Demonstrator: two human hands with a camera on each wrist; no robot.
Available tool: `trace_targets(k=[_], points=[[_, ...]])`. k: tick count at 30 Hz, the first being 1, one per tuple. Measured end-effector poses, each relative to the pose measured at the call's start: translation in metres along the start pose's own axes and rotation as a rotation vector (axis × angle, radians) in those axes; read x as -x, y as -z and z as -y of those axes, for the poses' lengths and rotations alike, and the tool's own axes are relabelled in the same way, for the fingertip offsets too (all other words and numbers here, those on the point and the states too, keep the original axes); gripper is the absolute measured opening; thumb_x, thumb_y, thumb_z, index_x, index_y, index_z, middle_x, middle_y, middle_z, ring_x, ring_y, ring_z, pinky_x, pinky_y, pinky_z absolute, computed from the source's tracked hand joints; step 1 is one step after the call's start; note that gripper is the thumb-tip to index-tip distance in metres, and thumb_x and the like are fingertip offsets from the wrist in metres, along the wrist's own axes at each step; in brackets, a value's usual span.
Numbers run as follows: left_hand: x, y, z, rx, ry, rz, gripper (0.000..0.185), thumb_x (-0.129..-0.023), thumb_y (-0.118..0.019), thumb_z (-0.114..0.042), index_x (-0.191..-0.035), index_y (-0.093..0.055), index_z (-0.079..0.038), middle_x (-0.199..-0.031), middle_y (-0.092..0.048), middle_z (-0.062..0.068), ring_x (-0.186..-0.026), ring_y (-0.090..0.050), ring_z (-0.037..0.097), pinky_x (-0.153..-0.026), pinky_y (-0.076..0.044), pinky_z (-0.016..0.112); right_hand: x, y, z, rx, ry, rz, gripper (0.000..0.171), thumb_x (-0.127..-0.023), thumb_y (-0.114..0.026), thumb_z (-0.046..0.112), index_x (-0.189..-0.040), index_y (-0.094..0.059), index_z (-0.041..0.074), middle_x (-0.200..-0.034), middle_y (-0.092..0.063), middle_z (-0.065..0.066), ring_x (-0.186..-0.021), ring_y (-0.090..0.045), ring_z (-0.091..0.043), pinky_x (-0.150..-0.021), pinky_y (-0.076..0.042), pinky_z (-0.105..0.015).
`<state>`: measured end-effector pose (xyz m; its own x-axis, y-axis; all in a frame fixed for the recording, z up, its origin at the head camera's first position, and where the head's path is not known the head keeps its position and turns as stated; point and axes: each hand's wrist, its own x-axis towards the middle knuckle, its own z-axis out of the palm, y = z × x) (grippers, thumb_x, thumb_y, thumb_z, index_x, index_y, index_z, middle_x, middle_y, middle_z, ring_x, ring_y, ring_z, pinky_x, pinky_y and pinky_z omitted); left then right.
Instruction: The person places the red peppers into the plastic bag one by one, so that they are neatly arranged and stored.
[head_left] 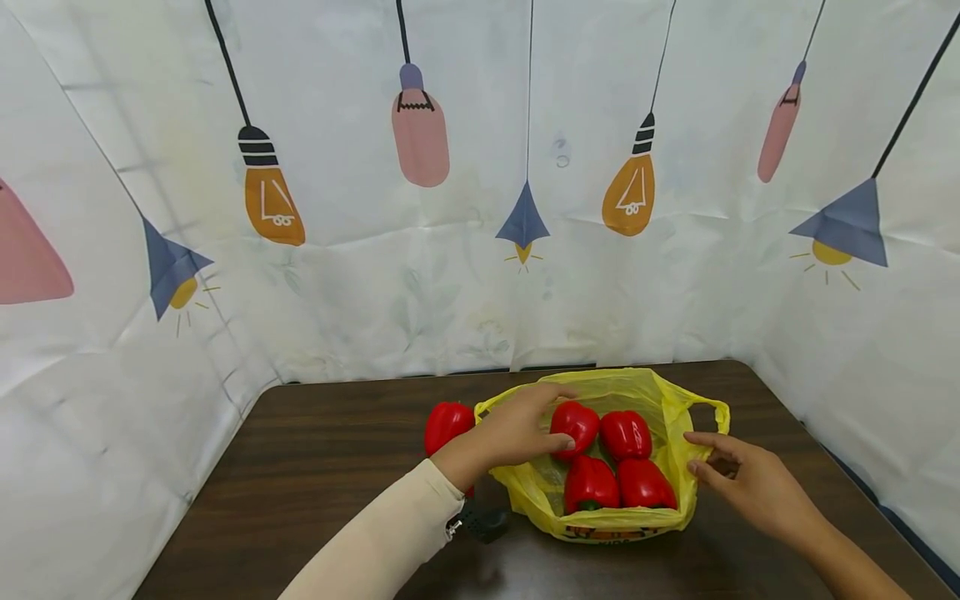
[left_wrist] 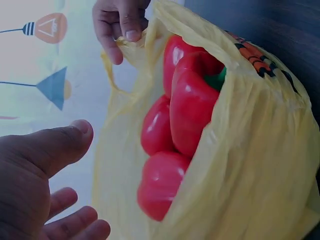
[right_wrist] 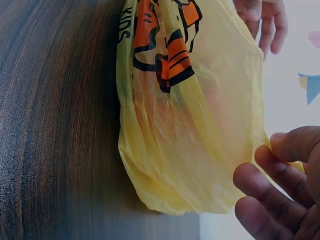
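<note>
A yellow plastic bag (head_left: 525, 500) stands open-mouthed on the table, with several red bell peppers (head_left: 591, 483) inside. My left hand (head_left: 517, 429) reaches over the bag's left rim beside the upper left pepper. In the left wrist view that left hand (left_wrist: 45, 175) has thumb and fingers spread, holding nothing. At the bag's right side, my right hand (head_left: 750, 479) pinches the rim near the handle loop between thumb and forefinger; the right wrist view shows this hand (right_wrist: 285, 185) with its other fingers loosely bent.
Another red bell pepper (head_left: 448, 425) lies on the table left of the bag, partly behind my left forearm. A bit of red shows below that forearm. The dark wooden table (head_left: 322, 450) meets a white curtain (head_left: 465, 308) printed with lamps behind it.
</note>
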<state>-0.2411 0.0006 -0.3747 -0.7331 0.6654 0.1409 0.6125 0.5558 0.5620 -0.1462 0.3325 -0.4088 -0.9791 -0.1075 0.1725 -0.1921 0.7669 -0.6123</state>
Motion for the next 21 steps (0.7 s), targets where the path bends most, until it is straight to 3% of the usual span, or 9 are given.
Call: trace_targets(k=[15, 21], points=[[0.040, 0.031, 0.017, 0.122, 0.058, -0.042, 0.068, -0.092, -0.080, -0.033, -0.151, -0.048, -0.020, -0.150, -0.049, 0.000, -0.126, -0.058, 0.034, -0.093, -0.055, 0.039, 0.002, 0.000, 0.000, 0.008, -0.008, 0.001, 0.046, -0.093, -0.078, 0.023, -0.134, -0.065, 0.004, -0.087, -0.071, 0.007, -0.075, -0.070, -0.011, -0.057, -0.052, -0.026], [0.059, 0.043, 0.029, 0.155, 0.080, -0.079, 0.068, -0.092, -0.080, -0.029, -0.151, -0.049, -0.017, -0.150, -0.050, 0.003, -0.125, -0.058, 0.035, -0.098, -0.052, 0.048, 0.003, 0.001, 0.002, 0.012, -0.014, -0.008, 0.046, -0.093, -0.078, 0.023, -0.134, -0.066, 0.005, -0.087, -0.071, 0.007, -0.075, -0.070, -0.011, -0.056, -0.052, -0.027]])
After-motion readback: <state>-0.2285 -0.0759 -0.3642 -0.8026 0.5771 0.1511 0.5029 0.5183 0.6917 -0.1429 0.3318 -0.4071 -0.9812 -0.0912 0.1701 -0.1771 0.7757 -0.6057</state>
